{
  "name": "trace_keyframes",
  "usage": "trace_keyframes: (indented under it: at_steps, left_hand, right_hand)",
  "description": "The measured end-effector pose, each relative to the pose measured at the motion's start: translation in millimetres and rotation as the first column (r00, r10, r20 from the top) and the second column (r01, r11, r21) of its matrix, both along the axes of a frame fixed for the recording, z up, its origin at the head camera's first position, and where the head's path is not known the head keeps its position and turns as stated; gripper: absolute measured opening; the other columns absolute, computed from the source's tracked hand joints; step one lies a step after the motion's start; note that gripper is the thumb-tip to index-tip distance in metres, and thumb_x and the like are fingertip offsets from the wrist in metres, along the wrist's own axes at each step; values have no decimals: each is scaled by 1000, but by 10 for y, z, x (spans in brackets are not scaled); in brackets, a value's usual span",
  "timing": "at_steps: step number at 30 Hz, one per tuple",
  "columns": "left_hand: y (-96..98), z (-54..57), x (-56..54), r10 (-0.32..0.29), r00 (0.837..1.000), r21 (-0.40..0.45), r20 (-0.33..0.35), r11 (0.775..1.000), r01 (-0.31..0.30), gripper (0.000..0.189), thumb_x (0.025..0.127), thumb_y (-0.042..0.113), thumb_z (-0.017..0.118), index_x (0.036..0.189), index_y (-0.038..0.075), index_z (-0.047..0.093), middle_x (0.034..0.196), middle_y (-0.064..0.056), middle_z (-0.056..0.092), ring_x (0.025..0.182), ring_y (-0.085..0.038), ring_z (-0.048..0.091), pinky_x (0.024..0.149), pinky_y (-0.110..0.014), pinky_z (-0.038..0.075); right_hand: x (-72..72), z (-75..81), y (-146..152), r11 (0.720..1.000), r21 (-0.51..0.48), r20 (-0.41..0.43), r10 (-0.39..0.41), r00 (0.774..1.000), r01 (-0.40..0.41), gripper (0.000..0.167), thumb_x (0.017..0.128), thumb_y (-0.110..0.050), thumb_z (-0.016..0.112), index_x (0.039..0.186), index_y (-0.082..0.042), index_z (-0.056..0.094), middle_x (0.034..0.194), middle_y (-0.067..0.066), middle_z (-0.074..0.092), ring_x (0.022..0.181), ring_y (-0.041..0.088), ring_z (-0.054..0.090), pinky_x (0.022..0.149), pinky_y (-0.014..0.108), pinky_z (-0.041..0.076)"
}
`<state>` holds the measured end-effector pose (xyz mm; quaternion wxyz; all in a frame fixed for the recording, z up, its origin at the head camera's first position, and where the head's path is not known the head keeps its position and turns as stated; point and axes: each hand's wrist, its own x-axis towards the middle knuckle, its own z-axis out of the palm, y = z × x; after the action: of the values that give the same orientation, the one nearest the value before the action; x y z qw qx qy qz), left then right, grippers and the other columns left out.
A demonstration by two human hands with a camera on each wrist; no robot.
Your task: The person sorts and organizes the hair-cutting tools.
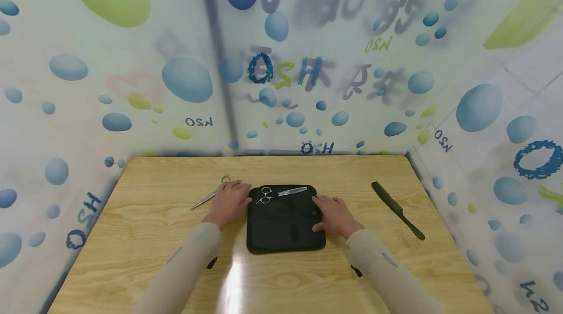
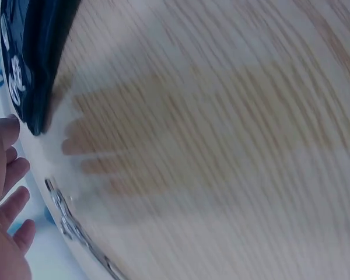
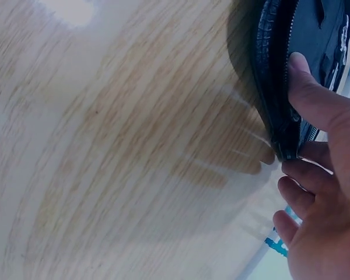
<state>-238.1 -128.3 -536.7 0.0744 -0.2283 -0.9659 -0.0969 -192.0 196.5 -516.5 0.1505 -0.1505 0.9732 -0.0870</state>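
Note:
A flat black zip case (image 1: 281, 233) lies on the wooden table between both hands. On its far part rest silver thinning scissors (image 1: 292, 191), finger rings to the left. My left hand (image 1: 228, 200) is at the case's far left corner, fingers extended, thumb close to the edge; whether it touches is unclear. Just left of that hand lies another pair of scissors (image 1: 205, 200), partly covered by it in the head view. My right hand (image 1: 335, 215) holds the case's right edge, its thumb (image 3: 315, 99) on top beside the zipper and fingers at the corner.
A black handled comb (image 1: 398, 211) lies on the right part of the table (image 1: 154, 255). Behind and beside the table hang pale walls (image 1: 272, 123) printed with blue and green drops.

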Motion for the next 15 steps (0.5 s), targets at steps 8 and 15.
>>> trace_keyframes:
  at_steps: [8, 15]
  left_hand:
    - [-285, 62, 14, 82, 994, -4, -74, 997, -82, 37, 89, 25, 71, 122, 9, 65, 118, -10, 71, 117, -33, 60, 97, -56, 44]
    - [-509, 115, 34, 203, 979, -15, -31, 979, -203, 34, 89, 24, 71, 119, 8, 68, 114, -13, 71, 115, -35, 61, 95, -56, 44]
  right_hand:
    - [-2, 30, 43, 996, -71, -40, -53, 998, 50, 79, 89, -44, 67, 150, -5, 35, 154, 16, 39, 142, 30, 38, 115, 54, 28]
    - [-3, 16, 105, 995, -84, -79, -50, 996, 43, 73, 93, -41, 64, 149, -4, 36, 154, 17, 40, 142, 31, 38, 114, 55, 28]
